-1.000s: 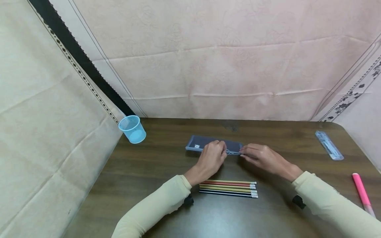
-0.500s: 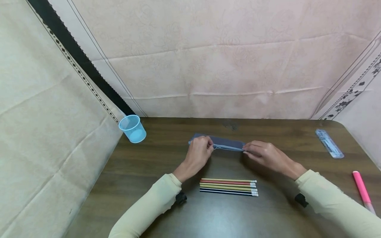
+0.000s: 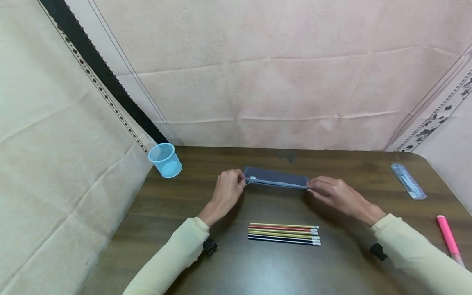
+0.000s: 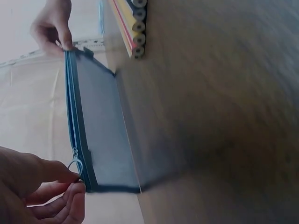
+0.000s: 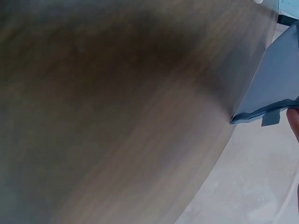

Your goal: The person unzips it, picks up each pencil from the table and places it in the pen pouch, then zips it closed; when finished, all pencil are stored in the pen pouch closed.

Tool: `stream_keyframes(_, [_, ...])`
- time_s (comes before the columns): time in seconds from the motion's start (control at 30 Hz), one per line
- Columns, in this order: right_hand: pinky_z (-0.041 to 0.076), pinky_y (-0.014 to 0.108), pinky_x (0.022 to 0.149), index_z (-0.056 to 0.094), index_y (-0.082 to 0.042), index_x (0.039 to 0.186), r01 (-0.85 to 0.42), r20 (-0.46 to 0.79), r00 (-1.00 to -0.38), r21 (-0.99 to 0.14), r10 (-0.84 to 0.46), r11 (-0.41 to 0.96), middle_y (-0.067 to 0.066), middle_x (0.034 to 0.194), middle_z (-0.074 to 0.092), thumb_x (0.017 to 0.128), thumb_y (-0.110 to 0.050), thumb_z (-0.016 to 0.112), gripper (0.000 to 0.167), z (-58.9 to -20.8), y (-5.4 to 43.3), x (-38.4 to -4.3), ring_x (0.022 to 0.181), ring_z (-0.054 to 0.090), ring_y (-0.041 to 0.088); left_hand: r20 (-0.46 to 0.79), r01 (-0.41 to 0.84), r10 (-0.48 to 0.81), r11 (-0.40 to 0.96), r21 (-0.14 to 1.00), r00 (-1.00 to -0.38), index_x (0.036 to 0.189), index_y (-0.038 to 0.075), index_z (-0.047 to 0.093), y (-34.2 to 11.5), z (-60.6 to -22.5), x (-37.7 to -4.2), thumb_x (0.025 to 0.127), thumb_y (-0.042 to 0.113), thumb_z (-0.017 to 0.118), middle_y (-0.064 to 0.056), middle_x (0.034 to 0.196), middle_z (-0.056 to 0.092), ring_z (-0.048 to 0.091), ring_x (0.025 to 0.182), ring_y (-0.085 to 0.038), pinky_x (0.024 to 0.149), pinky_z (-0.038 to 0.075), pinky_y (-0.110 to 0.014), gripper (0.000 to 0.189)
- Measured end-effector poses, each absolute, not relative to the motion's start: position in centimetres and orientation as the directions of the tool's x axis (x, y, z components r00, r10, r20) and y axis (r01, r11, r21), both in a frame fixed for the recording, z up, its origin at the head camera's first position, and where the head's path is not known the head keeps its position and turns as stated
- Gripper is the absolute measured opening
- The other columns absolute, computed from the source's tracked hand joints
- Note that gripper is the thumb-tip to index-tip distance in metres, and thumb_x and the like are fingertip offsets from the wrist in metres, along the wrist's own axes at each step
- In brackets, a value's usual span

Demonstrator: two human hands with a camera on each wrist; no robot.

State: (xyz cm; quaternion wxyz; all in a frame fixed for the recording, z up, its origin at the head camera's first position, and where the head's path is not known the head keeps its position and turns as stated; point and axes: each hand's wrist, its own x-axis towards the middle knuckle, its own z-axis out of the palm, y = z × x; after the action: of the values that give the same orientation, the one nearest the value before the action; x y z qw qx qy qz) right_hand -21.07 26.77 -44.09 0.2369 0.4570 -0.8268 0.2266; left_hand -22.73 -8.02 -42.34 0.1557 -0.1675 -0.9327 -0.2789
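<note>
A flat blue-grey zippered pouch (image 3: 276,176) stands on the table between my two hands, its zipper edge towards me. At its left end, my left hand (image 3: 225,190) pinches the zipper's ring pull (image 4: 76,164) between thumb and fingers. In the left wrist view a narrow gap runs between the two zipper bands. My right hand (image 3: 337,197) pinches the pouch's right top corner, beside a small fabric tab (image 5: 271,118). Only a fingertip of that hand shows in the right wrist view. Several pencils (image 3: 284,234) lie in a row in front of the pouch.
A light blue plastic cup (image 3: 164,160) stands at the table's far left edge. To the right lie a clear bluish flat packet (image 3: 408,181) and a pink marker (image 3: 448,237). Patterned cloth (image 3: 258,90) hangs behind the brown wooden table (image 3: 191,196).
My left hand has slid leftwards along the zipper with the ring pull, from about the pouch's middle to its left end. The pouch and my right hand have shifted slightly right.
</note>
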Motion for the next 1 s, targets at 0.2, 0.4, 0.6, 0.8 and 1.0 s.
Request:
stream_keyframes(0.2, [0.046,0.006,0.094,0.074,-0.007,0.104,-0.851,0.600,-0.488,-0.166,-0.634,0.498,0.003,0.103,0.075,0.105,-0.043,0.044,0.047,-44.3,28.0,-21.0,0.093,0.072,0.016,0.374,0.365,0.198,0.814,0.452,-0.906,0.089,0.001,0.075,-9.2,-42.3,-23.2,0.090,0.005,0.073,-0.009,0.080,0.073,0.059,0.061,-0.010,0.052,0.046,-0.016,0.004])
stream_keyframes(0.4, [0.044,0.004,0.096,0.073,-0.008,0.107,-0.830,0.544,-0.538,-0.208,-0.644,0.517,0.002,0.107,0.074,0.101,-0.027,0.062,0.023,-44.7,28.6,-21.1,0.099,0.072,0.015,0.350,0.365,0.223,0.830,0.421,-0.910,0.088,0.002,0.074,-10.0,-42.7,-23.1,0.090,0.003,0.072,-0.009,0.081,0.073,0.061,0.063,-0.012,0.055,0.049,-0.019,0.003])
stream_keyframes(0.6, [0.043,0.004,0.097,0.074,-0.008,0.106,-0.823,0.581,-0.538,-0.205,-0.611,0.529,0.003,0.106,0.075,0.094,-0.012,0.071,0.013,-44.4,28.6,-21.2,0.098,0.071,0.016,0.269,0.365,0.263,0.804,0.470,-0.926,0.090,0.004,0.076,-10.6,-42.9,-23.0,0.092,0.006,0.072,-0.009,0.087,0.076,0.063,0.068,-0.011,0.060,0.052,-0.022,0.005])
stream_keyframes(0.8, [0.044,0.004,0.096,0.074,-0.007,0.107,-0.829,0.594,-0.528,-0.205,-0.608,0.520,0.004,0.105,0.075,0.091,-0.008,0.075,0.016,-44.2,28.3,-21.2,0.097,0.071,0.015,0.346,0.450,0.331,0.818,0.359,-0.878,0.101,0.004,0.077,-9.8,-42.3,-22.9,0.089,0.020,0.077,-0.009,0.095,0.075,0.068,0.081,-0.016,0.072,0.058,-0.029,0.020])
stream_keyframes(1.0, [0.043,0.004,0.096,0.075,-0.009,0.107,-0.845,0.611,-0.504,-0.200,-0.611,0.497,0.004,0.105,0.075,0.105,-0.040,0.049,0.041,-44.1,27.8,-21.5,0.095,0.072,0.017,0.317,0.622,0.542,0.735,0.271,-0.778,0.113,0.009,0.075,-7.9,-41.7,-23.6,0.089,0.032,0.076,-0.006,0.113,0.068,0.060,0.104,-0.018,0.090,0.056,-0.031,0.034])
